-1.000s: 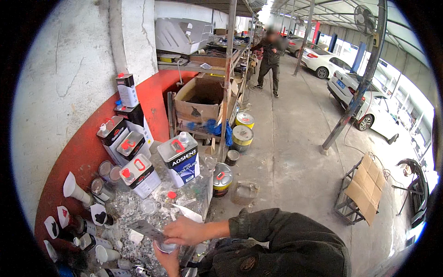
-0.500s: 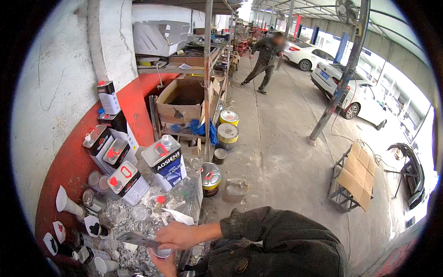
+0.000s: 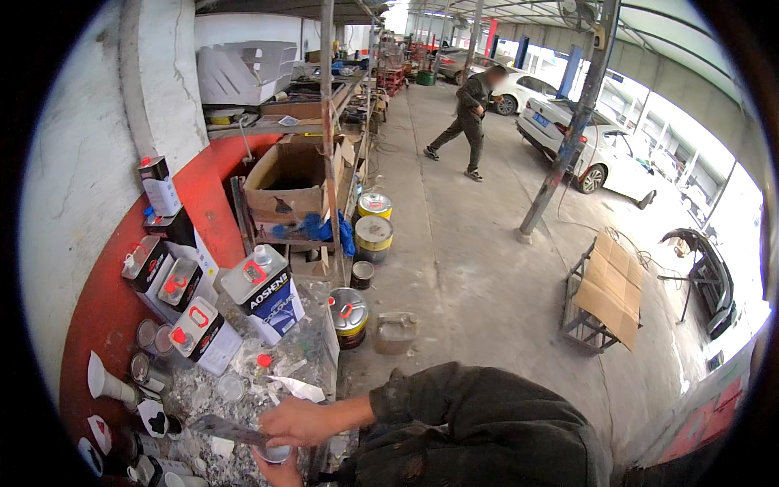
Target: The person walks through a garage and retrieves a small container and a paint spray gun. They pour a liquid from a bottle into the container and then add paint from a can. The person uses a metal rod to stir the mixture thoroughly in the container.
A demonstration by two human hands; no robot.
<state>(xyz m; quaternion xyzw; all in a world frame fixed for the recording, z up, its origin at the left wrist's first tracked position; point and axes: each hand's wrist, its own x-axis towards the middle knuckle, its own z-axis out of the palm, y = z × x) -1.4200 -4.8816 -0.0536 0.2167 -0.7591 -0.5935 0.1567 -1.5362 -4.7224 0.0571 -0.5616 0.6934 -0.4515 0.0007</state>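
Observation:
At the bench's near edge, my right hand (image 3: 299,421) is closed round a flat grey metal strip (image 3: 225,428), which points left and lies across the top of a small round can (image 3: 276,453). Just below, my left hand (image 3: 280,471) grips that can from beneath, its fingers partly hidden. Inside the can there is something pale. Close by on the bench lie a red cap (image 3: 264,360), a clear round lid (image 3: 231,387) and a folded white paper (image 3: 297,388).
Several rectangular metal tins, such as a blue-and-white one (image 3: 274,305), stand on the paint-spattered bench (image 3: 312,345). Paper cups (image 3: 105,380) line its left side. Drums (image 3: 349,316) and a plastic jug (image 3: 397,333) stand on the floor. Another person (image 3: 473,118) walks near white cars (image 3: 580,138).
The view has turned slightly, shifting the scene left. The other person has changed stride. My hands keep hold of the strip and the can.

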